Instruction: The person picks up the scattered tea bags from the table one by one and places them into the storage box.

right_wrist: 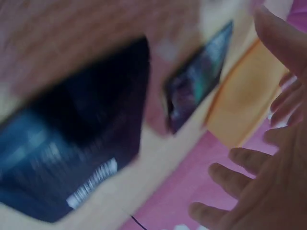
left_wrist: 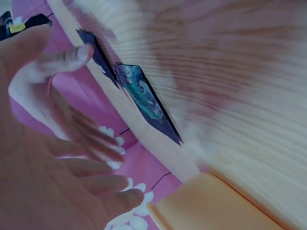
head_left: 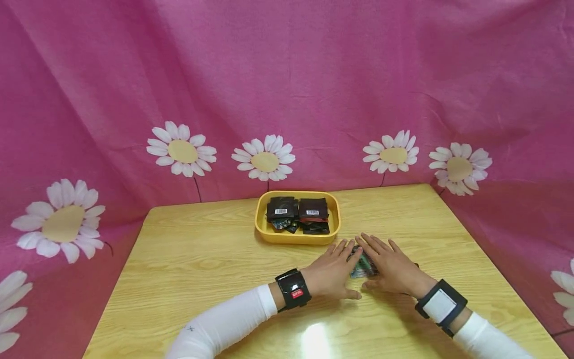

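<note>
Both hands reach over the table with fingers spread and held fairly straight. A small flat packet (head_left: 364, 267) with a green and blue printed face lies between them, partly covered by the fingers in the head view. My left hand (head_left: 329, 271) is at the packet's left side, and my right hand (head_left: 390, 267) is at its right. Neither hand grips anything; in the left wrist view their fingers hover above the packet (left_wrist: 141, 98). A second, black packet with a white barcode label (right_wrist: 96, 167) lies beneath the right hand, mostly hidden in the head view.
Behind the hands stands a yellow tray (head_left: 298, 239) holding two stacks of black packets (head_left: 282, 207), some with barcode labels. The wooden table (head_left: 202, 259) ends at a pink cloth (head_left: 314, 99) with white daisies, hanging behind and at the sides.
</note>
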### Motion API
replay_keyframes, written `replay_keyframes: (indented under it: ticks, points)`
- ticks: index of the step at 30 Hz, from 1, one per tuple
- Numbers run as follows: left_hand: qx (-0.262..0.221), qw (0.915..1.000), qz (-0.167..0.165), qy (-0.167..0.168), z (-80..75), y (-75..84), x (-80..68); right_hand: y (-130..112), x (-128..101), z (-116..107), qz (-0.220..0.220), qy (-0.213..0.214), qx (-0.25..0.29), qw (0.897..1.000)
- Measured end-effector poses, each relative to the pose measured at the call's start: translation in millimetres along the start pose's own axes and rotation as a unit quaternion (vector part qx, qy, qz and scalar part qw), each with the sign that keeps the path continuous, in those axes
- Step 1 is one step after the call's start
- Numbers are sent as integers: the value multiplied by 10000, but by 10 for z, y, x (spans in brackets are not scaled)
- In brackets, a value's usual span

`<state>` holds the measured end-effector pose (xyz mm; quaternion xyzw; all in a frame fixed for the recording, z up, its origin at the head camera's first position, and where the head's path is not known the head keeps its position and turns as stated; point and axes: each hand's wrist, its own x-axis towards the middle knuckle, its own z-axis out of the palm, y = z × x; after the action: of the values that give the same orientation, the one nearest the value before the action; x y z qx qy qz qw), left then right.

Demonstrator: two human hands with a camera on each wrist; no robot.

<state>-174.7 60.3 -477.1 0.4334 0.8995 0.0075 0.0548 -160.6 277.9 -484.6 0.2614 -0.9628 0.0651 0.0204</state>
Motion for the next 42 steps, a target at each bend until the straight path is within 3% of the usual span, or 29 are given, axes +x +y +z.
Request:
replay_keyframes:
  ticks: [8, 16, 21, 27, 34, 42]
  points:
    - [-14, 9984, -427, -378, 71, -13, 243, 41, 17, 114, 182, -186, -23, 9997]
    - [152, 9988, -211, -416, 132, -102, 326, 27, 48, 127, 88, -305, 214, 9993]
    - [189, 9996, -26, -191, 155, -115, 367, 12, 41, 141, 50, -210, 225, 9995]
    - [569, 9982, 114, 171, 161, -85, 375, -7, 46, 189, 47, -10, 157, 9999]
    - [1106, 9915, 101, 672, 195, -69, 389, -48, 70, 235, -135, 515, -125, 9985]
    - [613, 9911, 149, 1172, 290, -142, 368, -117, 54, 241, -287, 1104, -528, 9921]
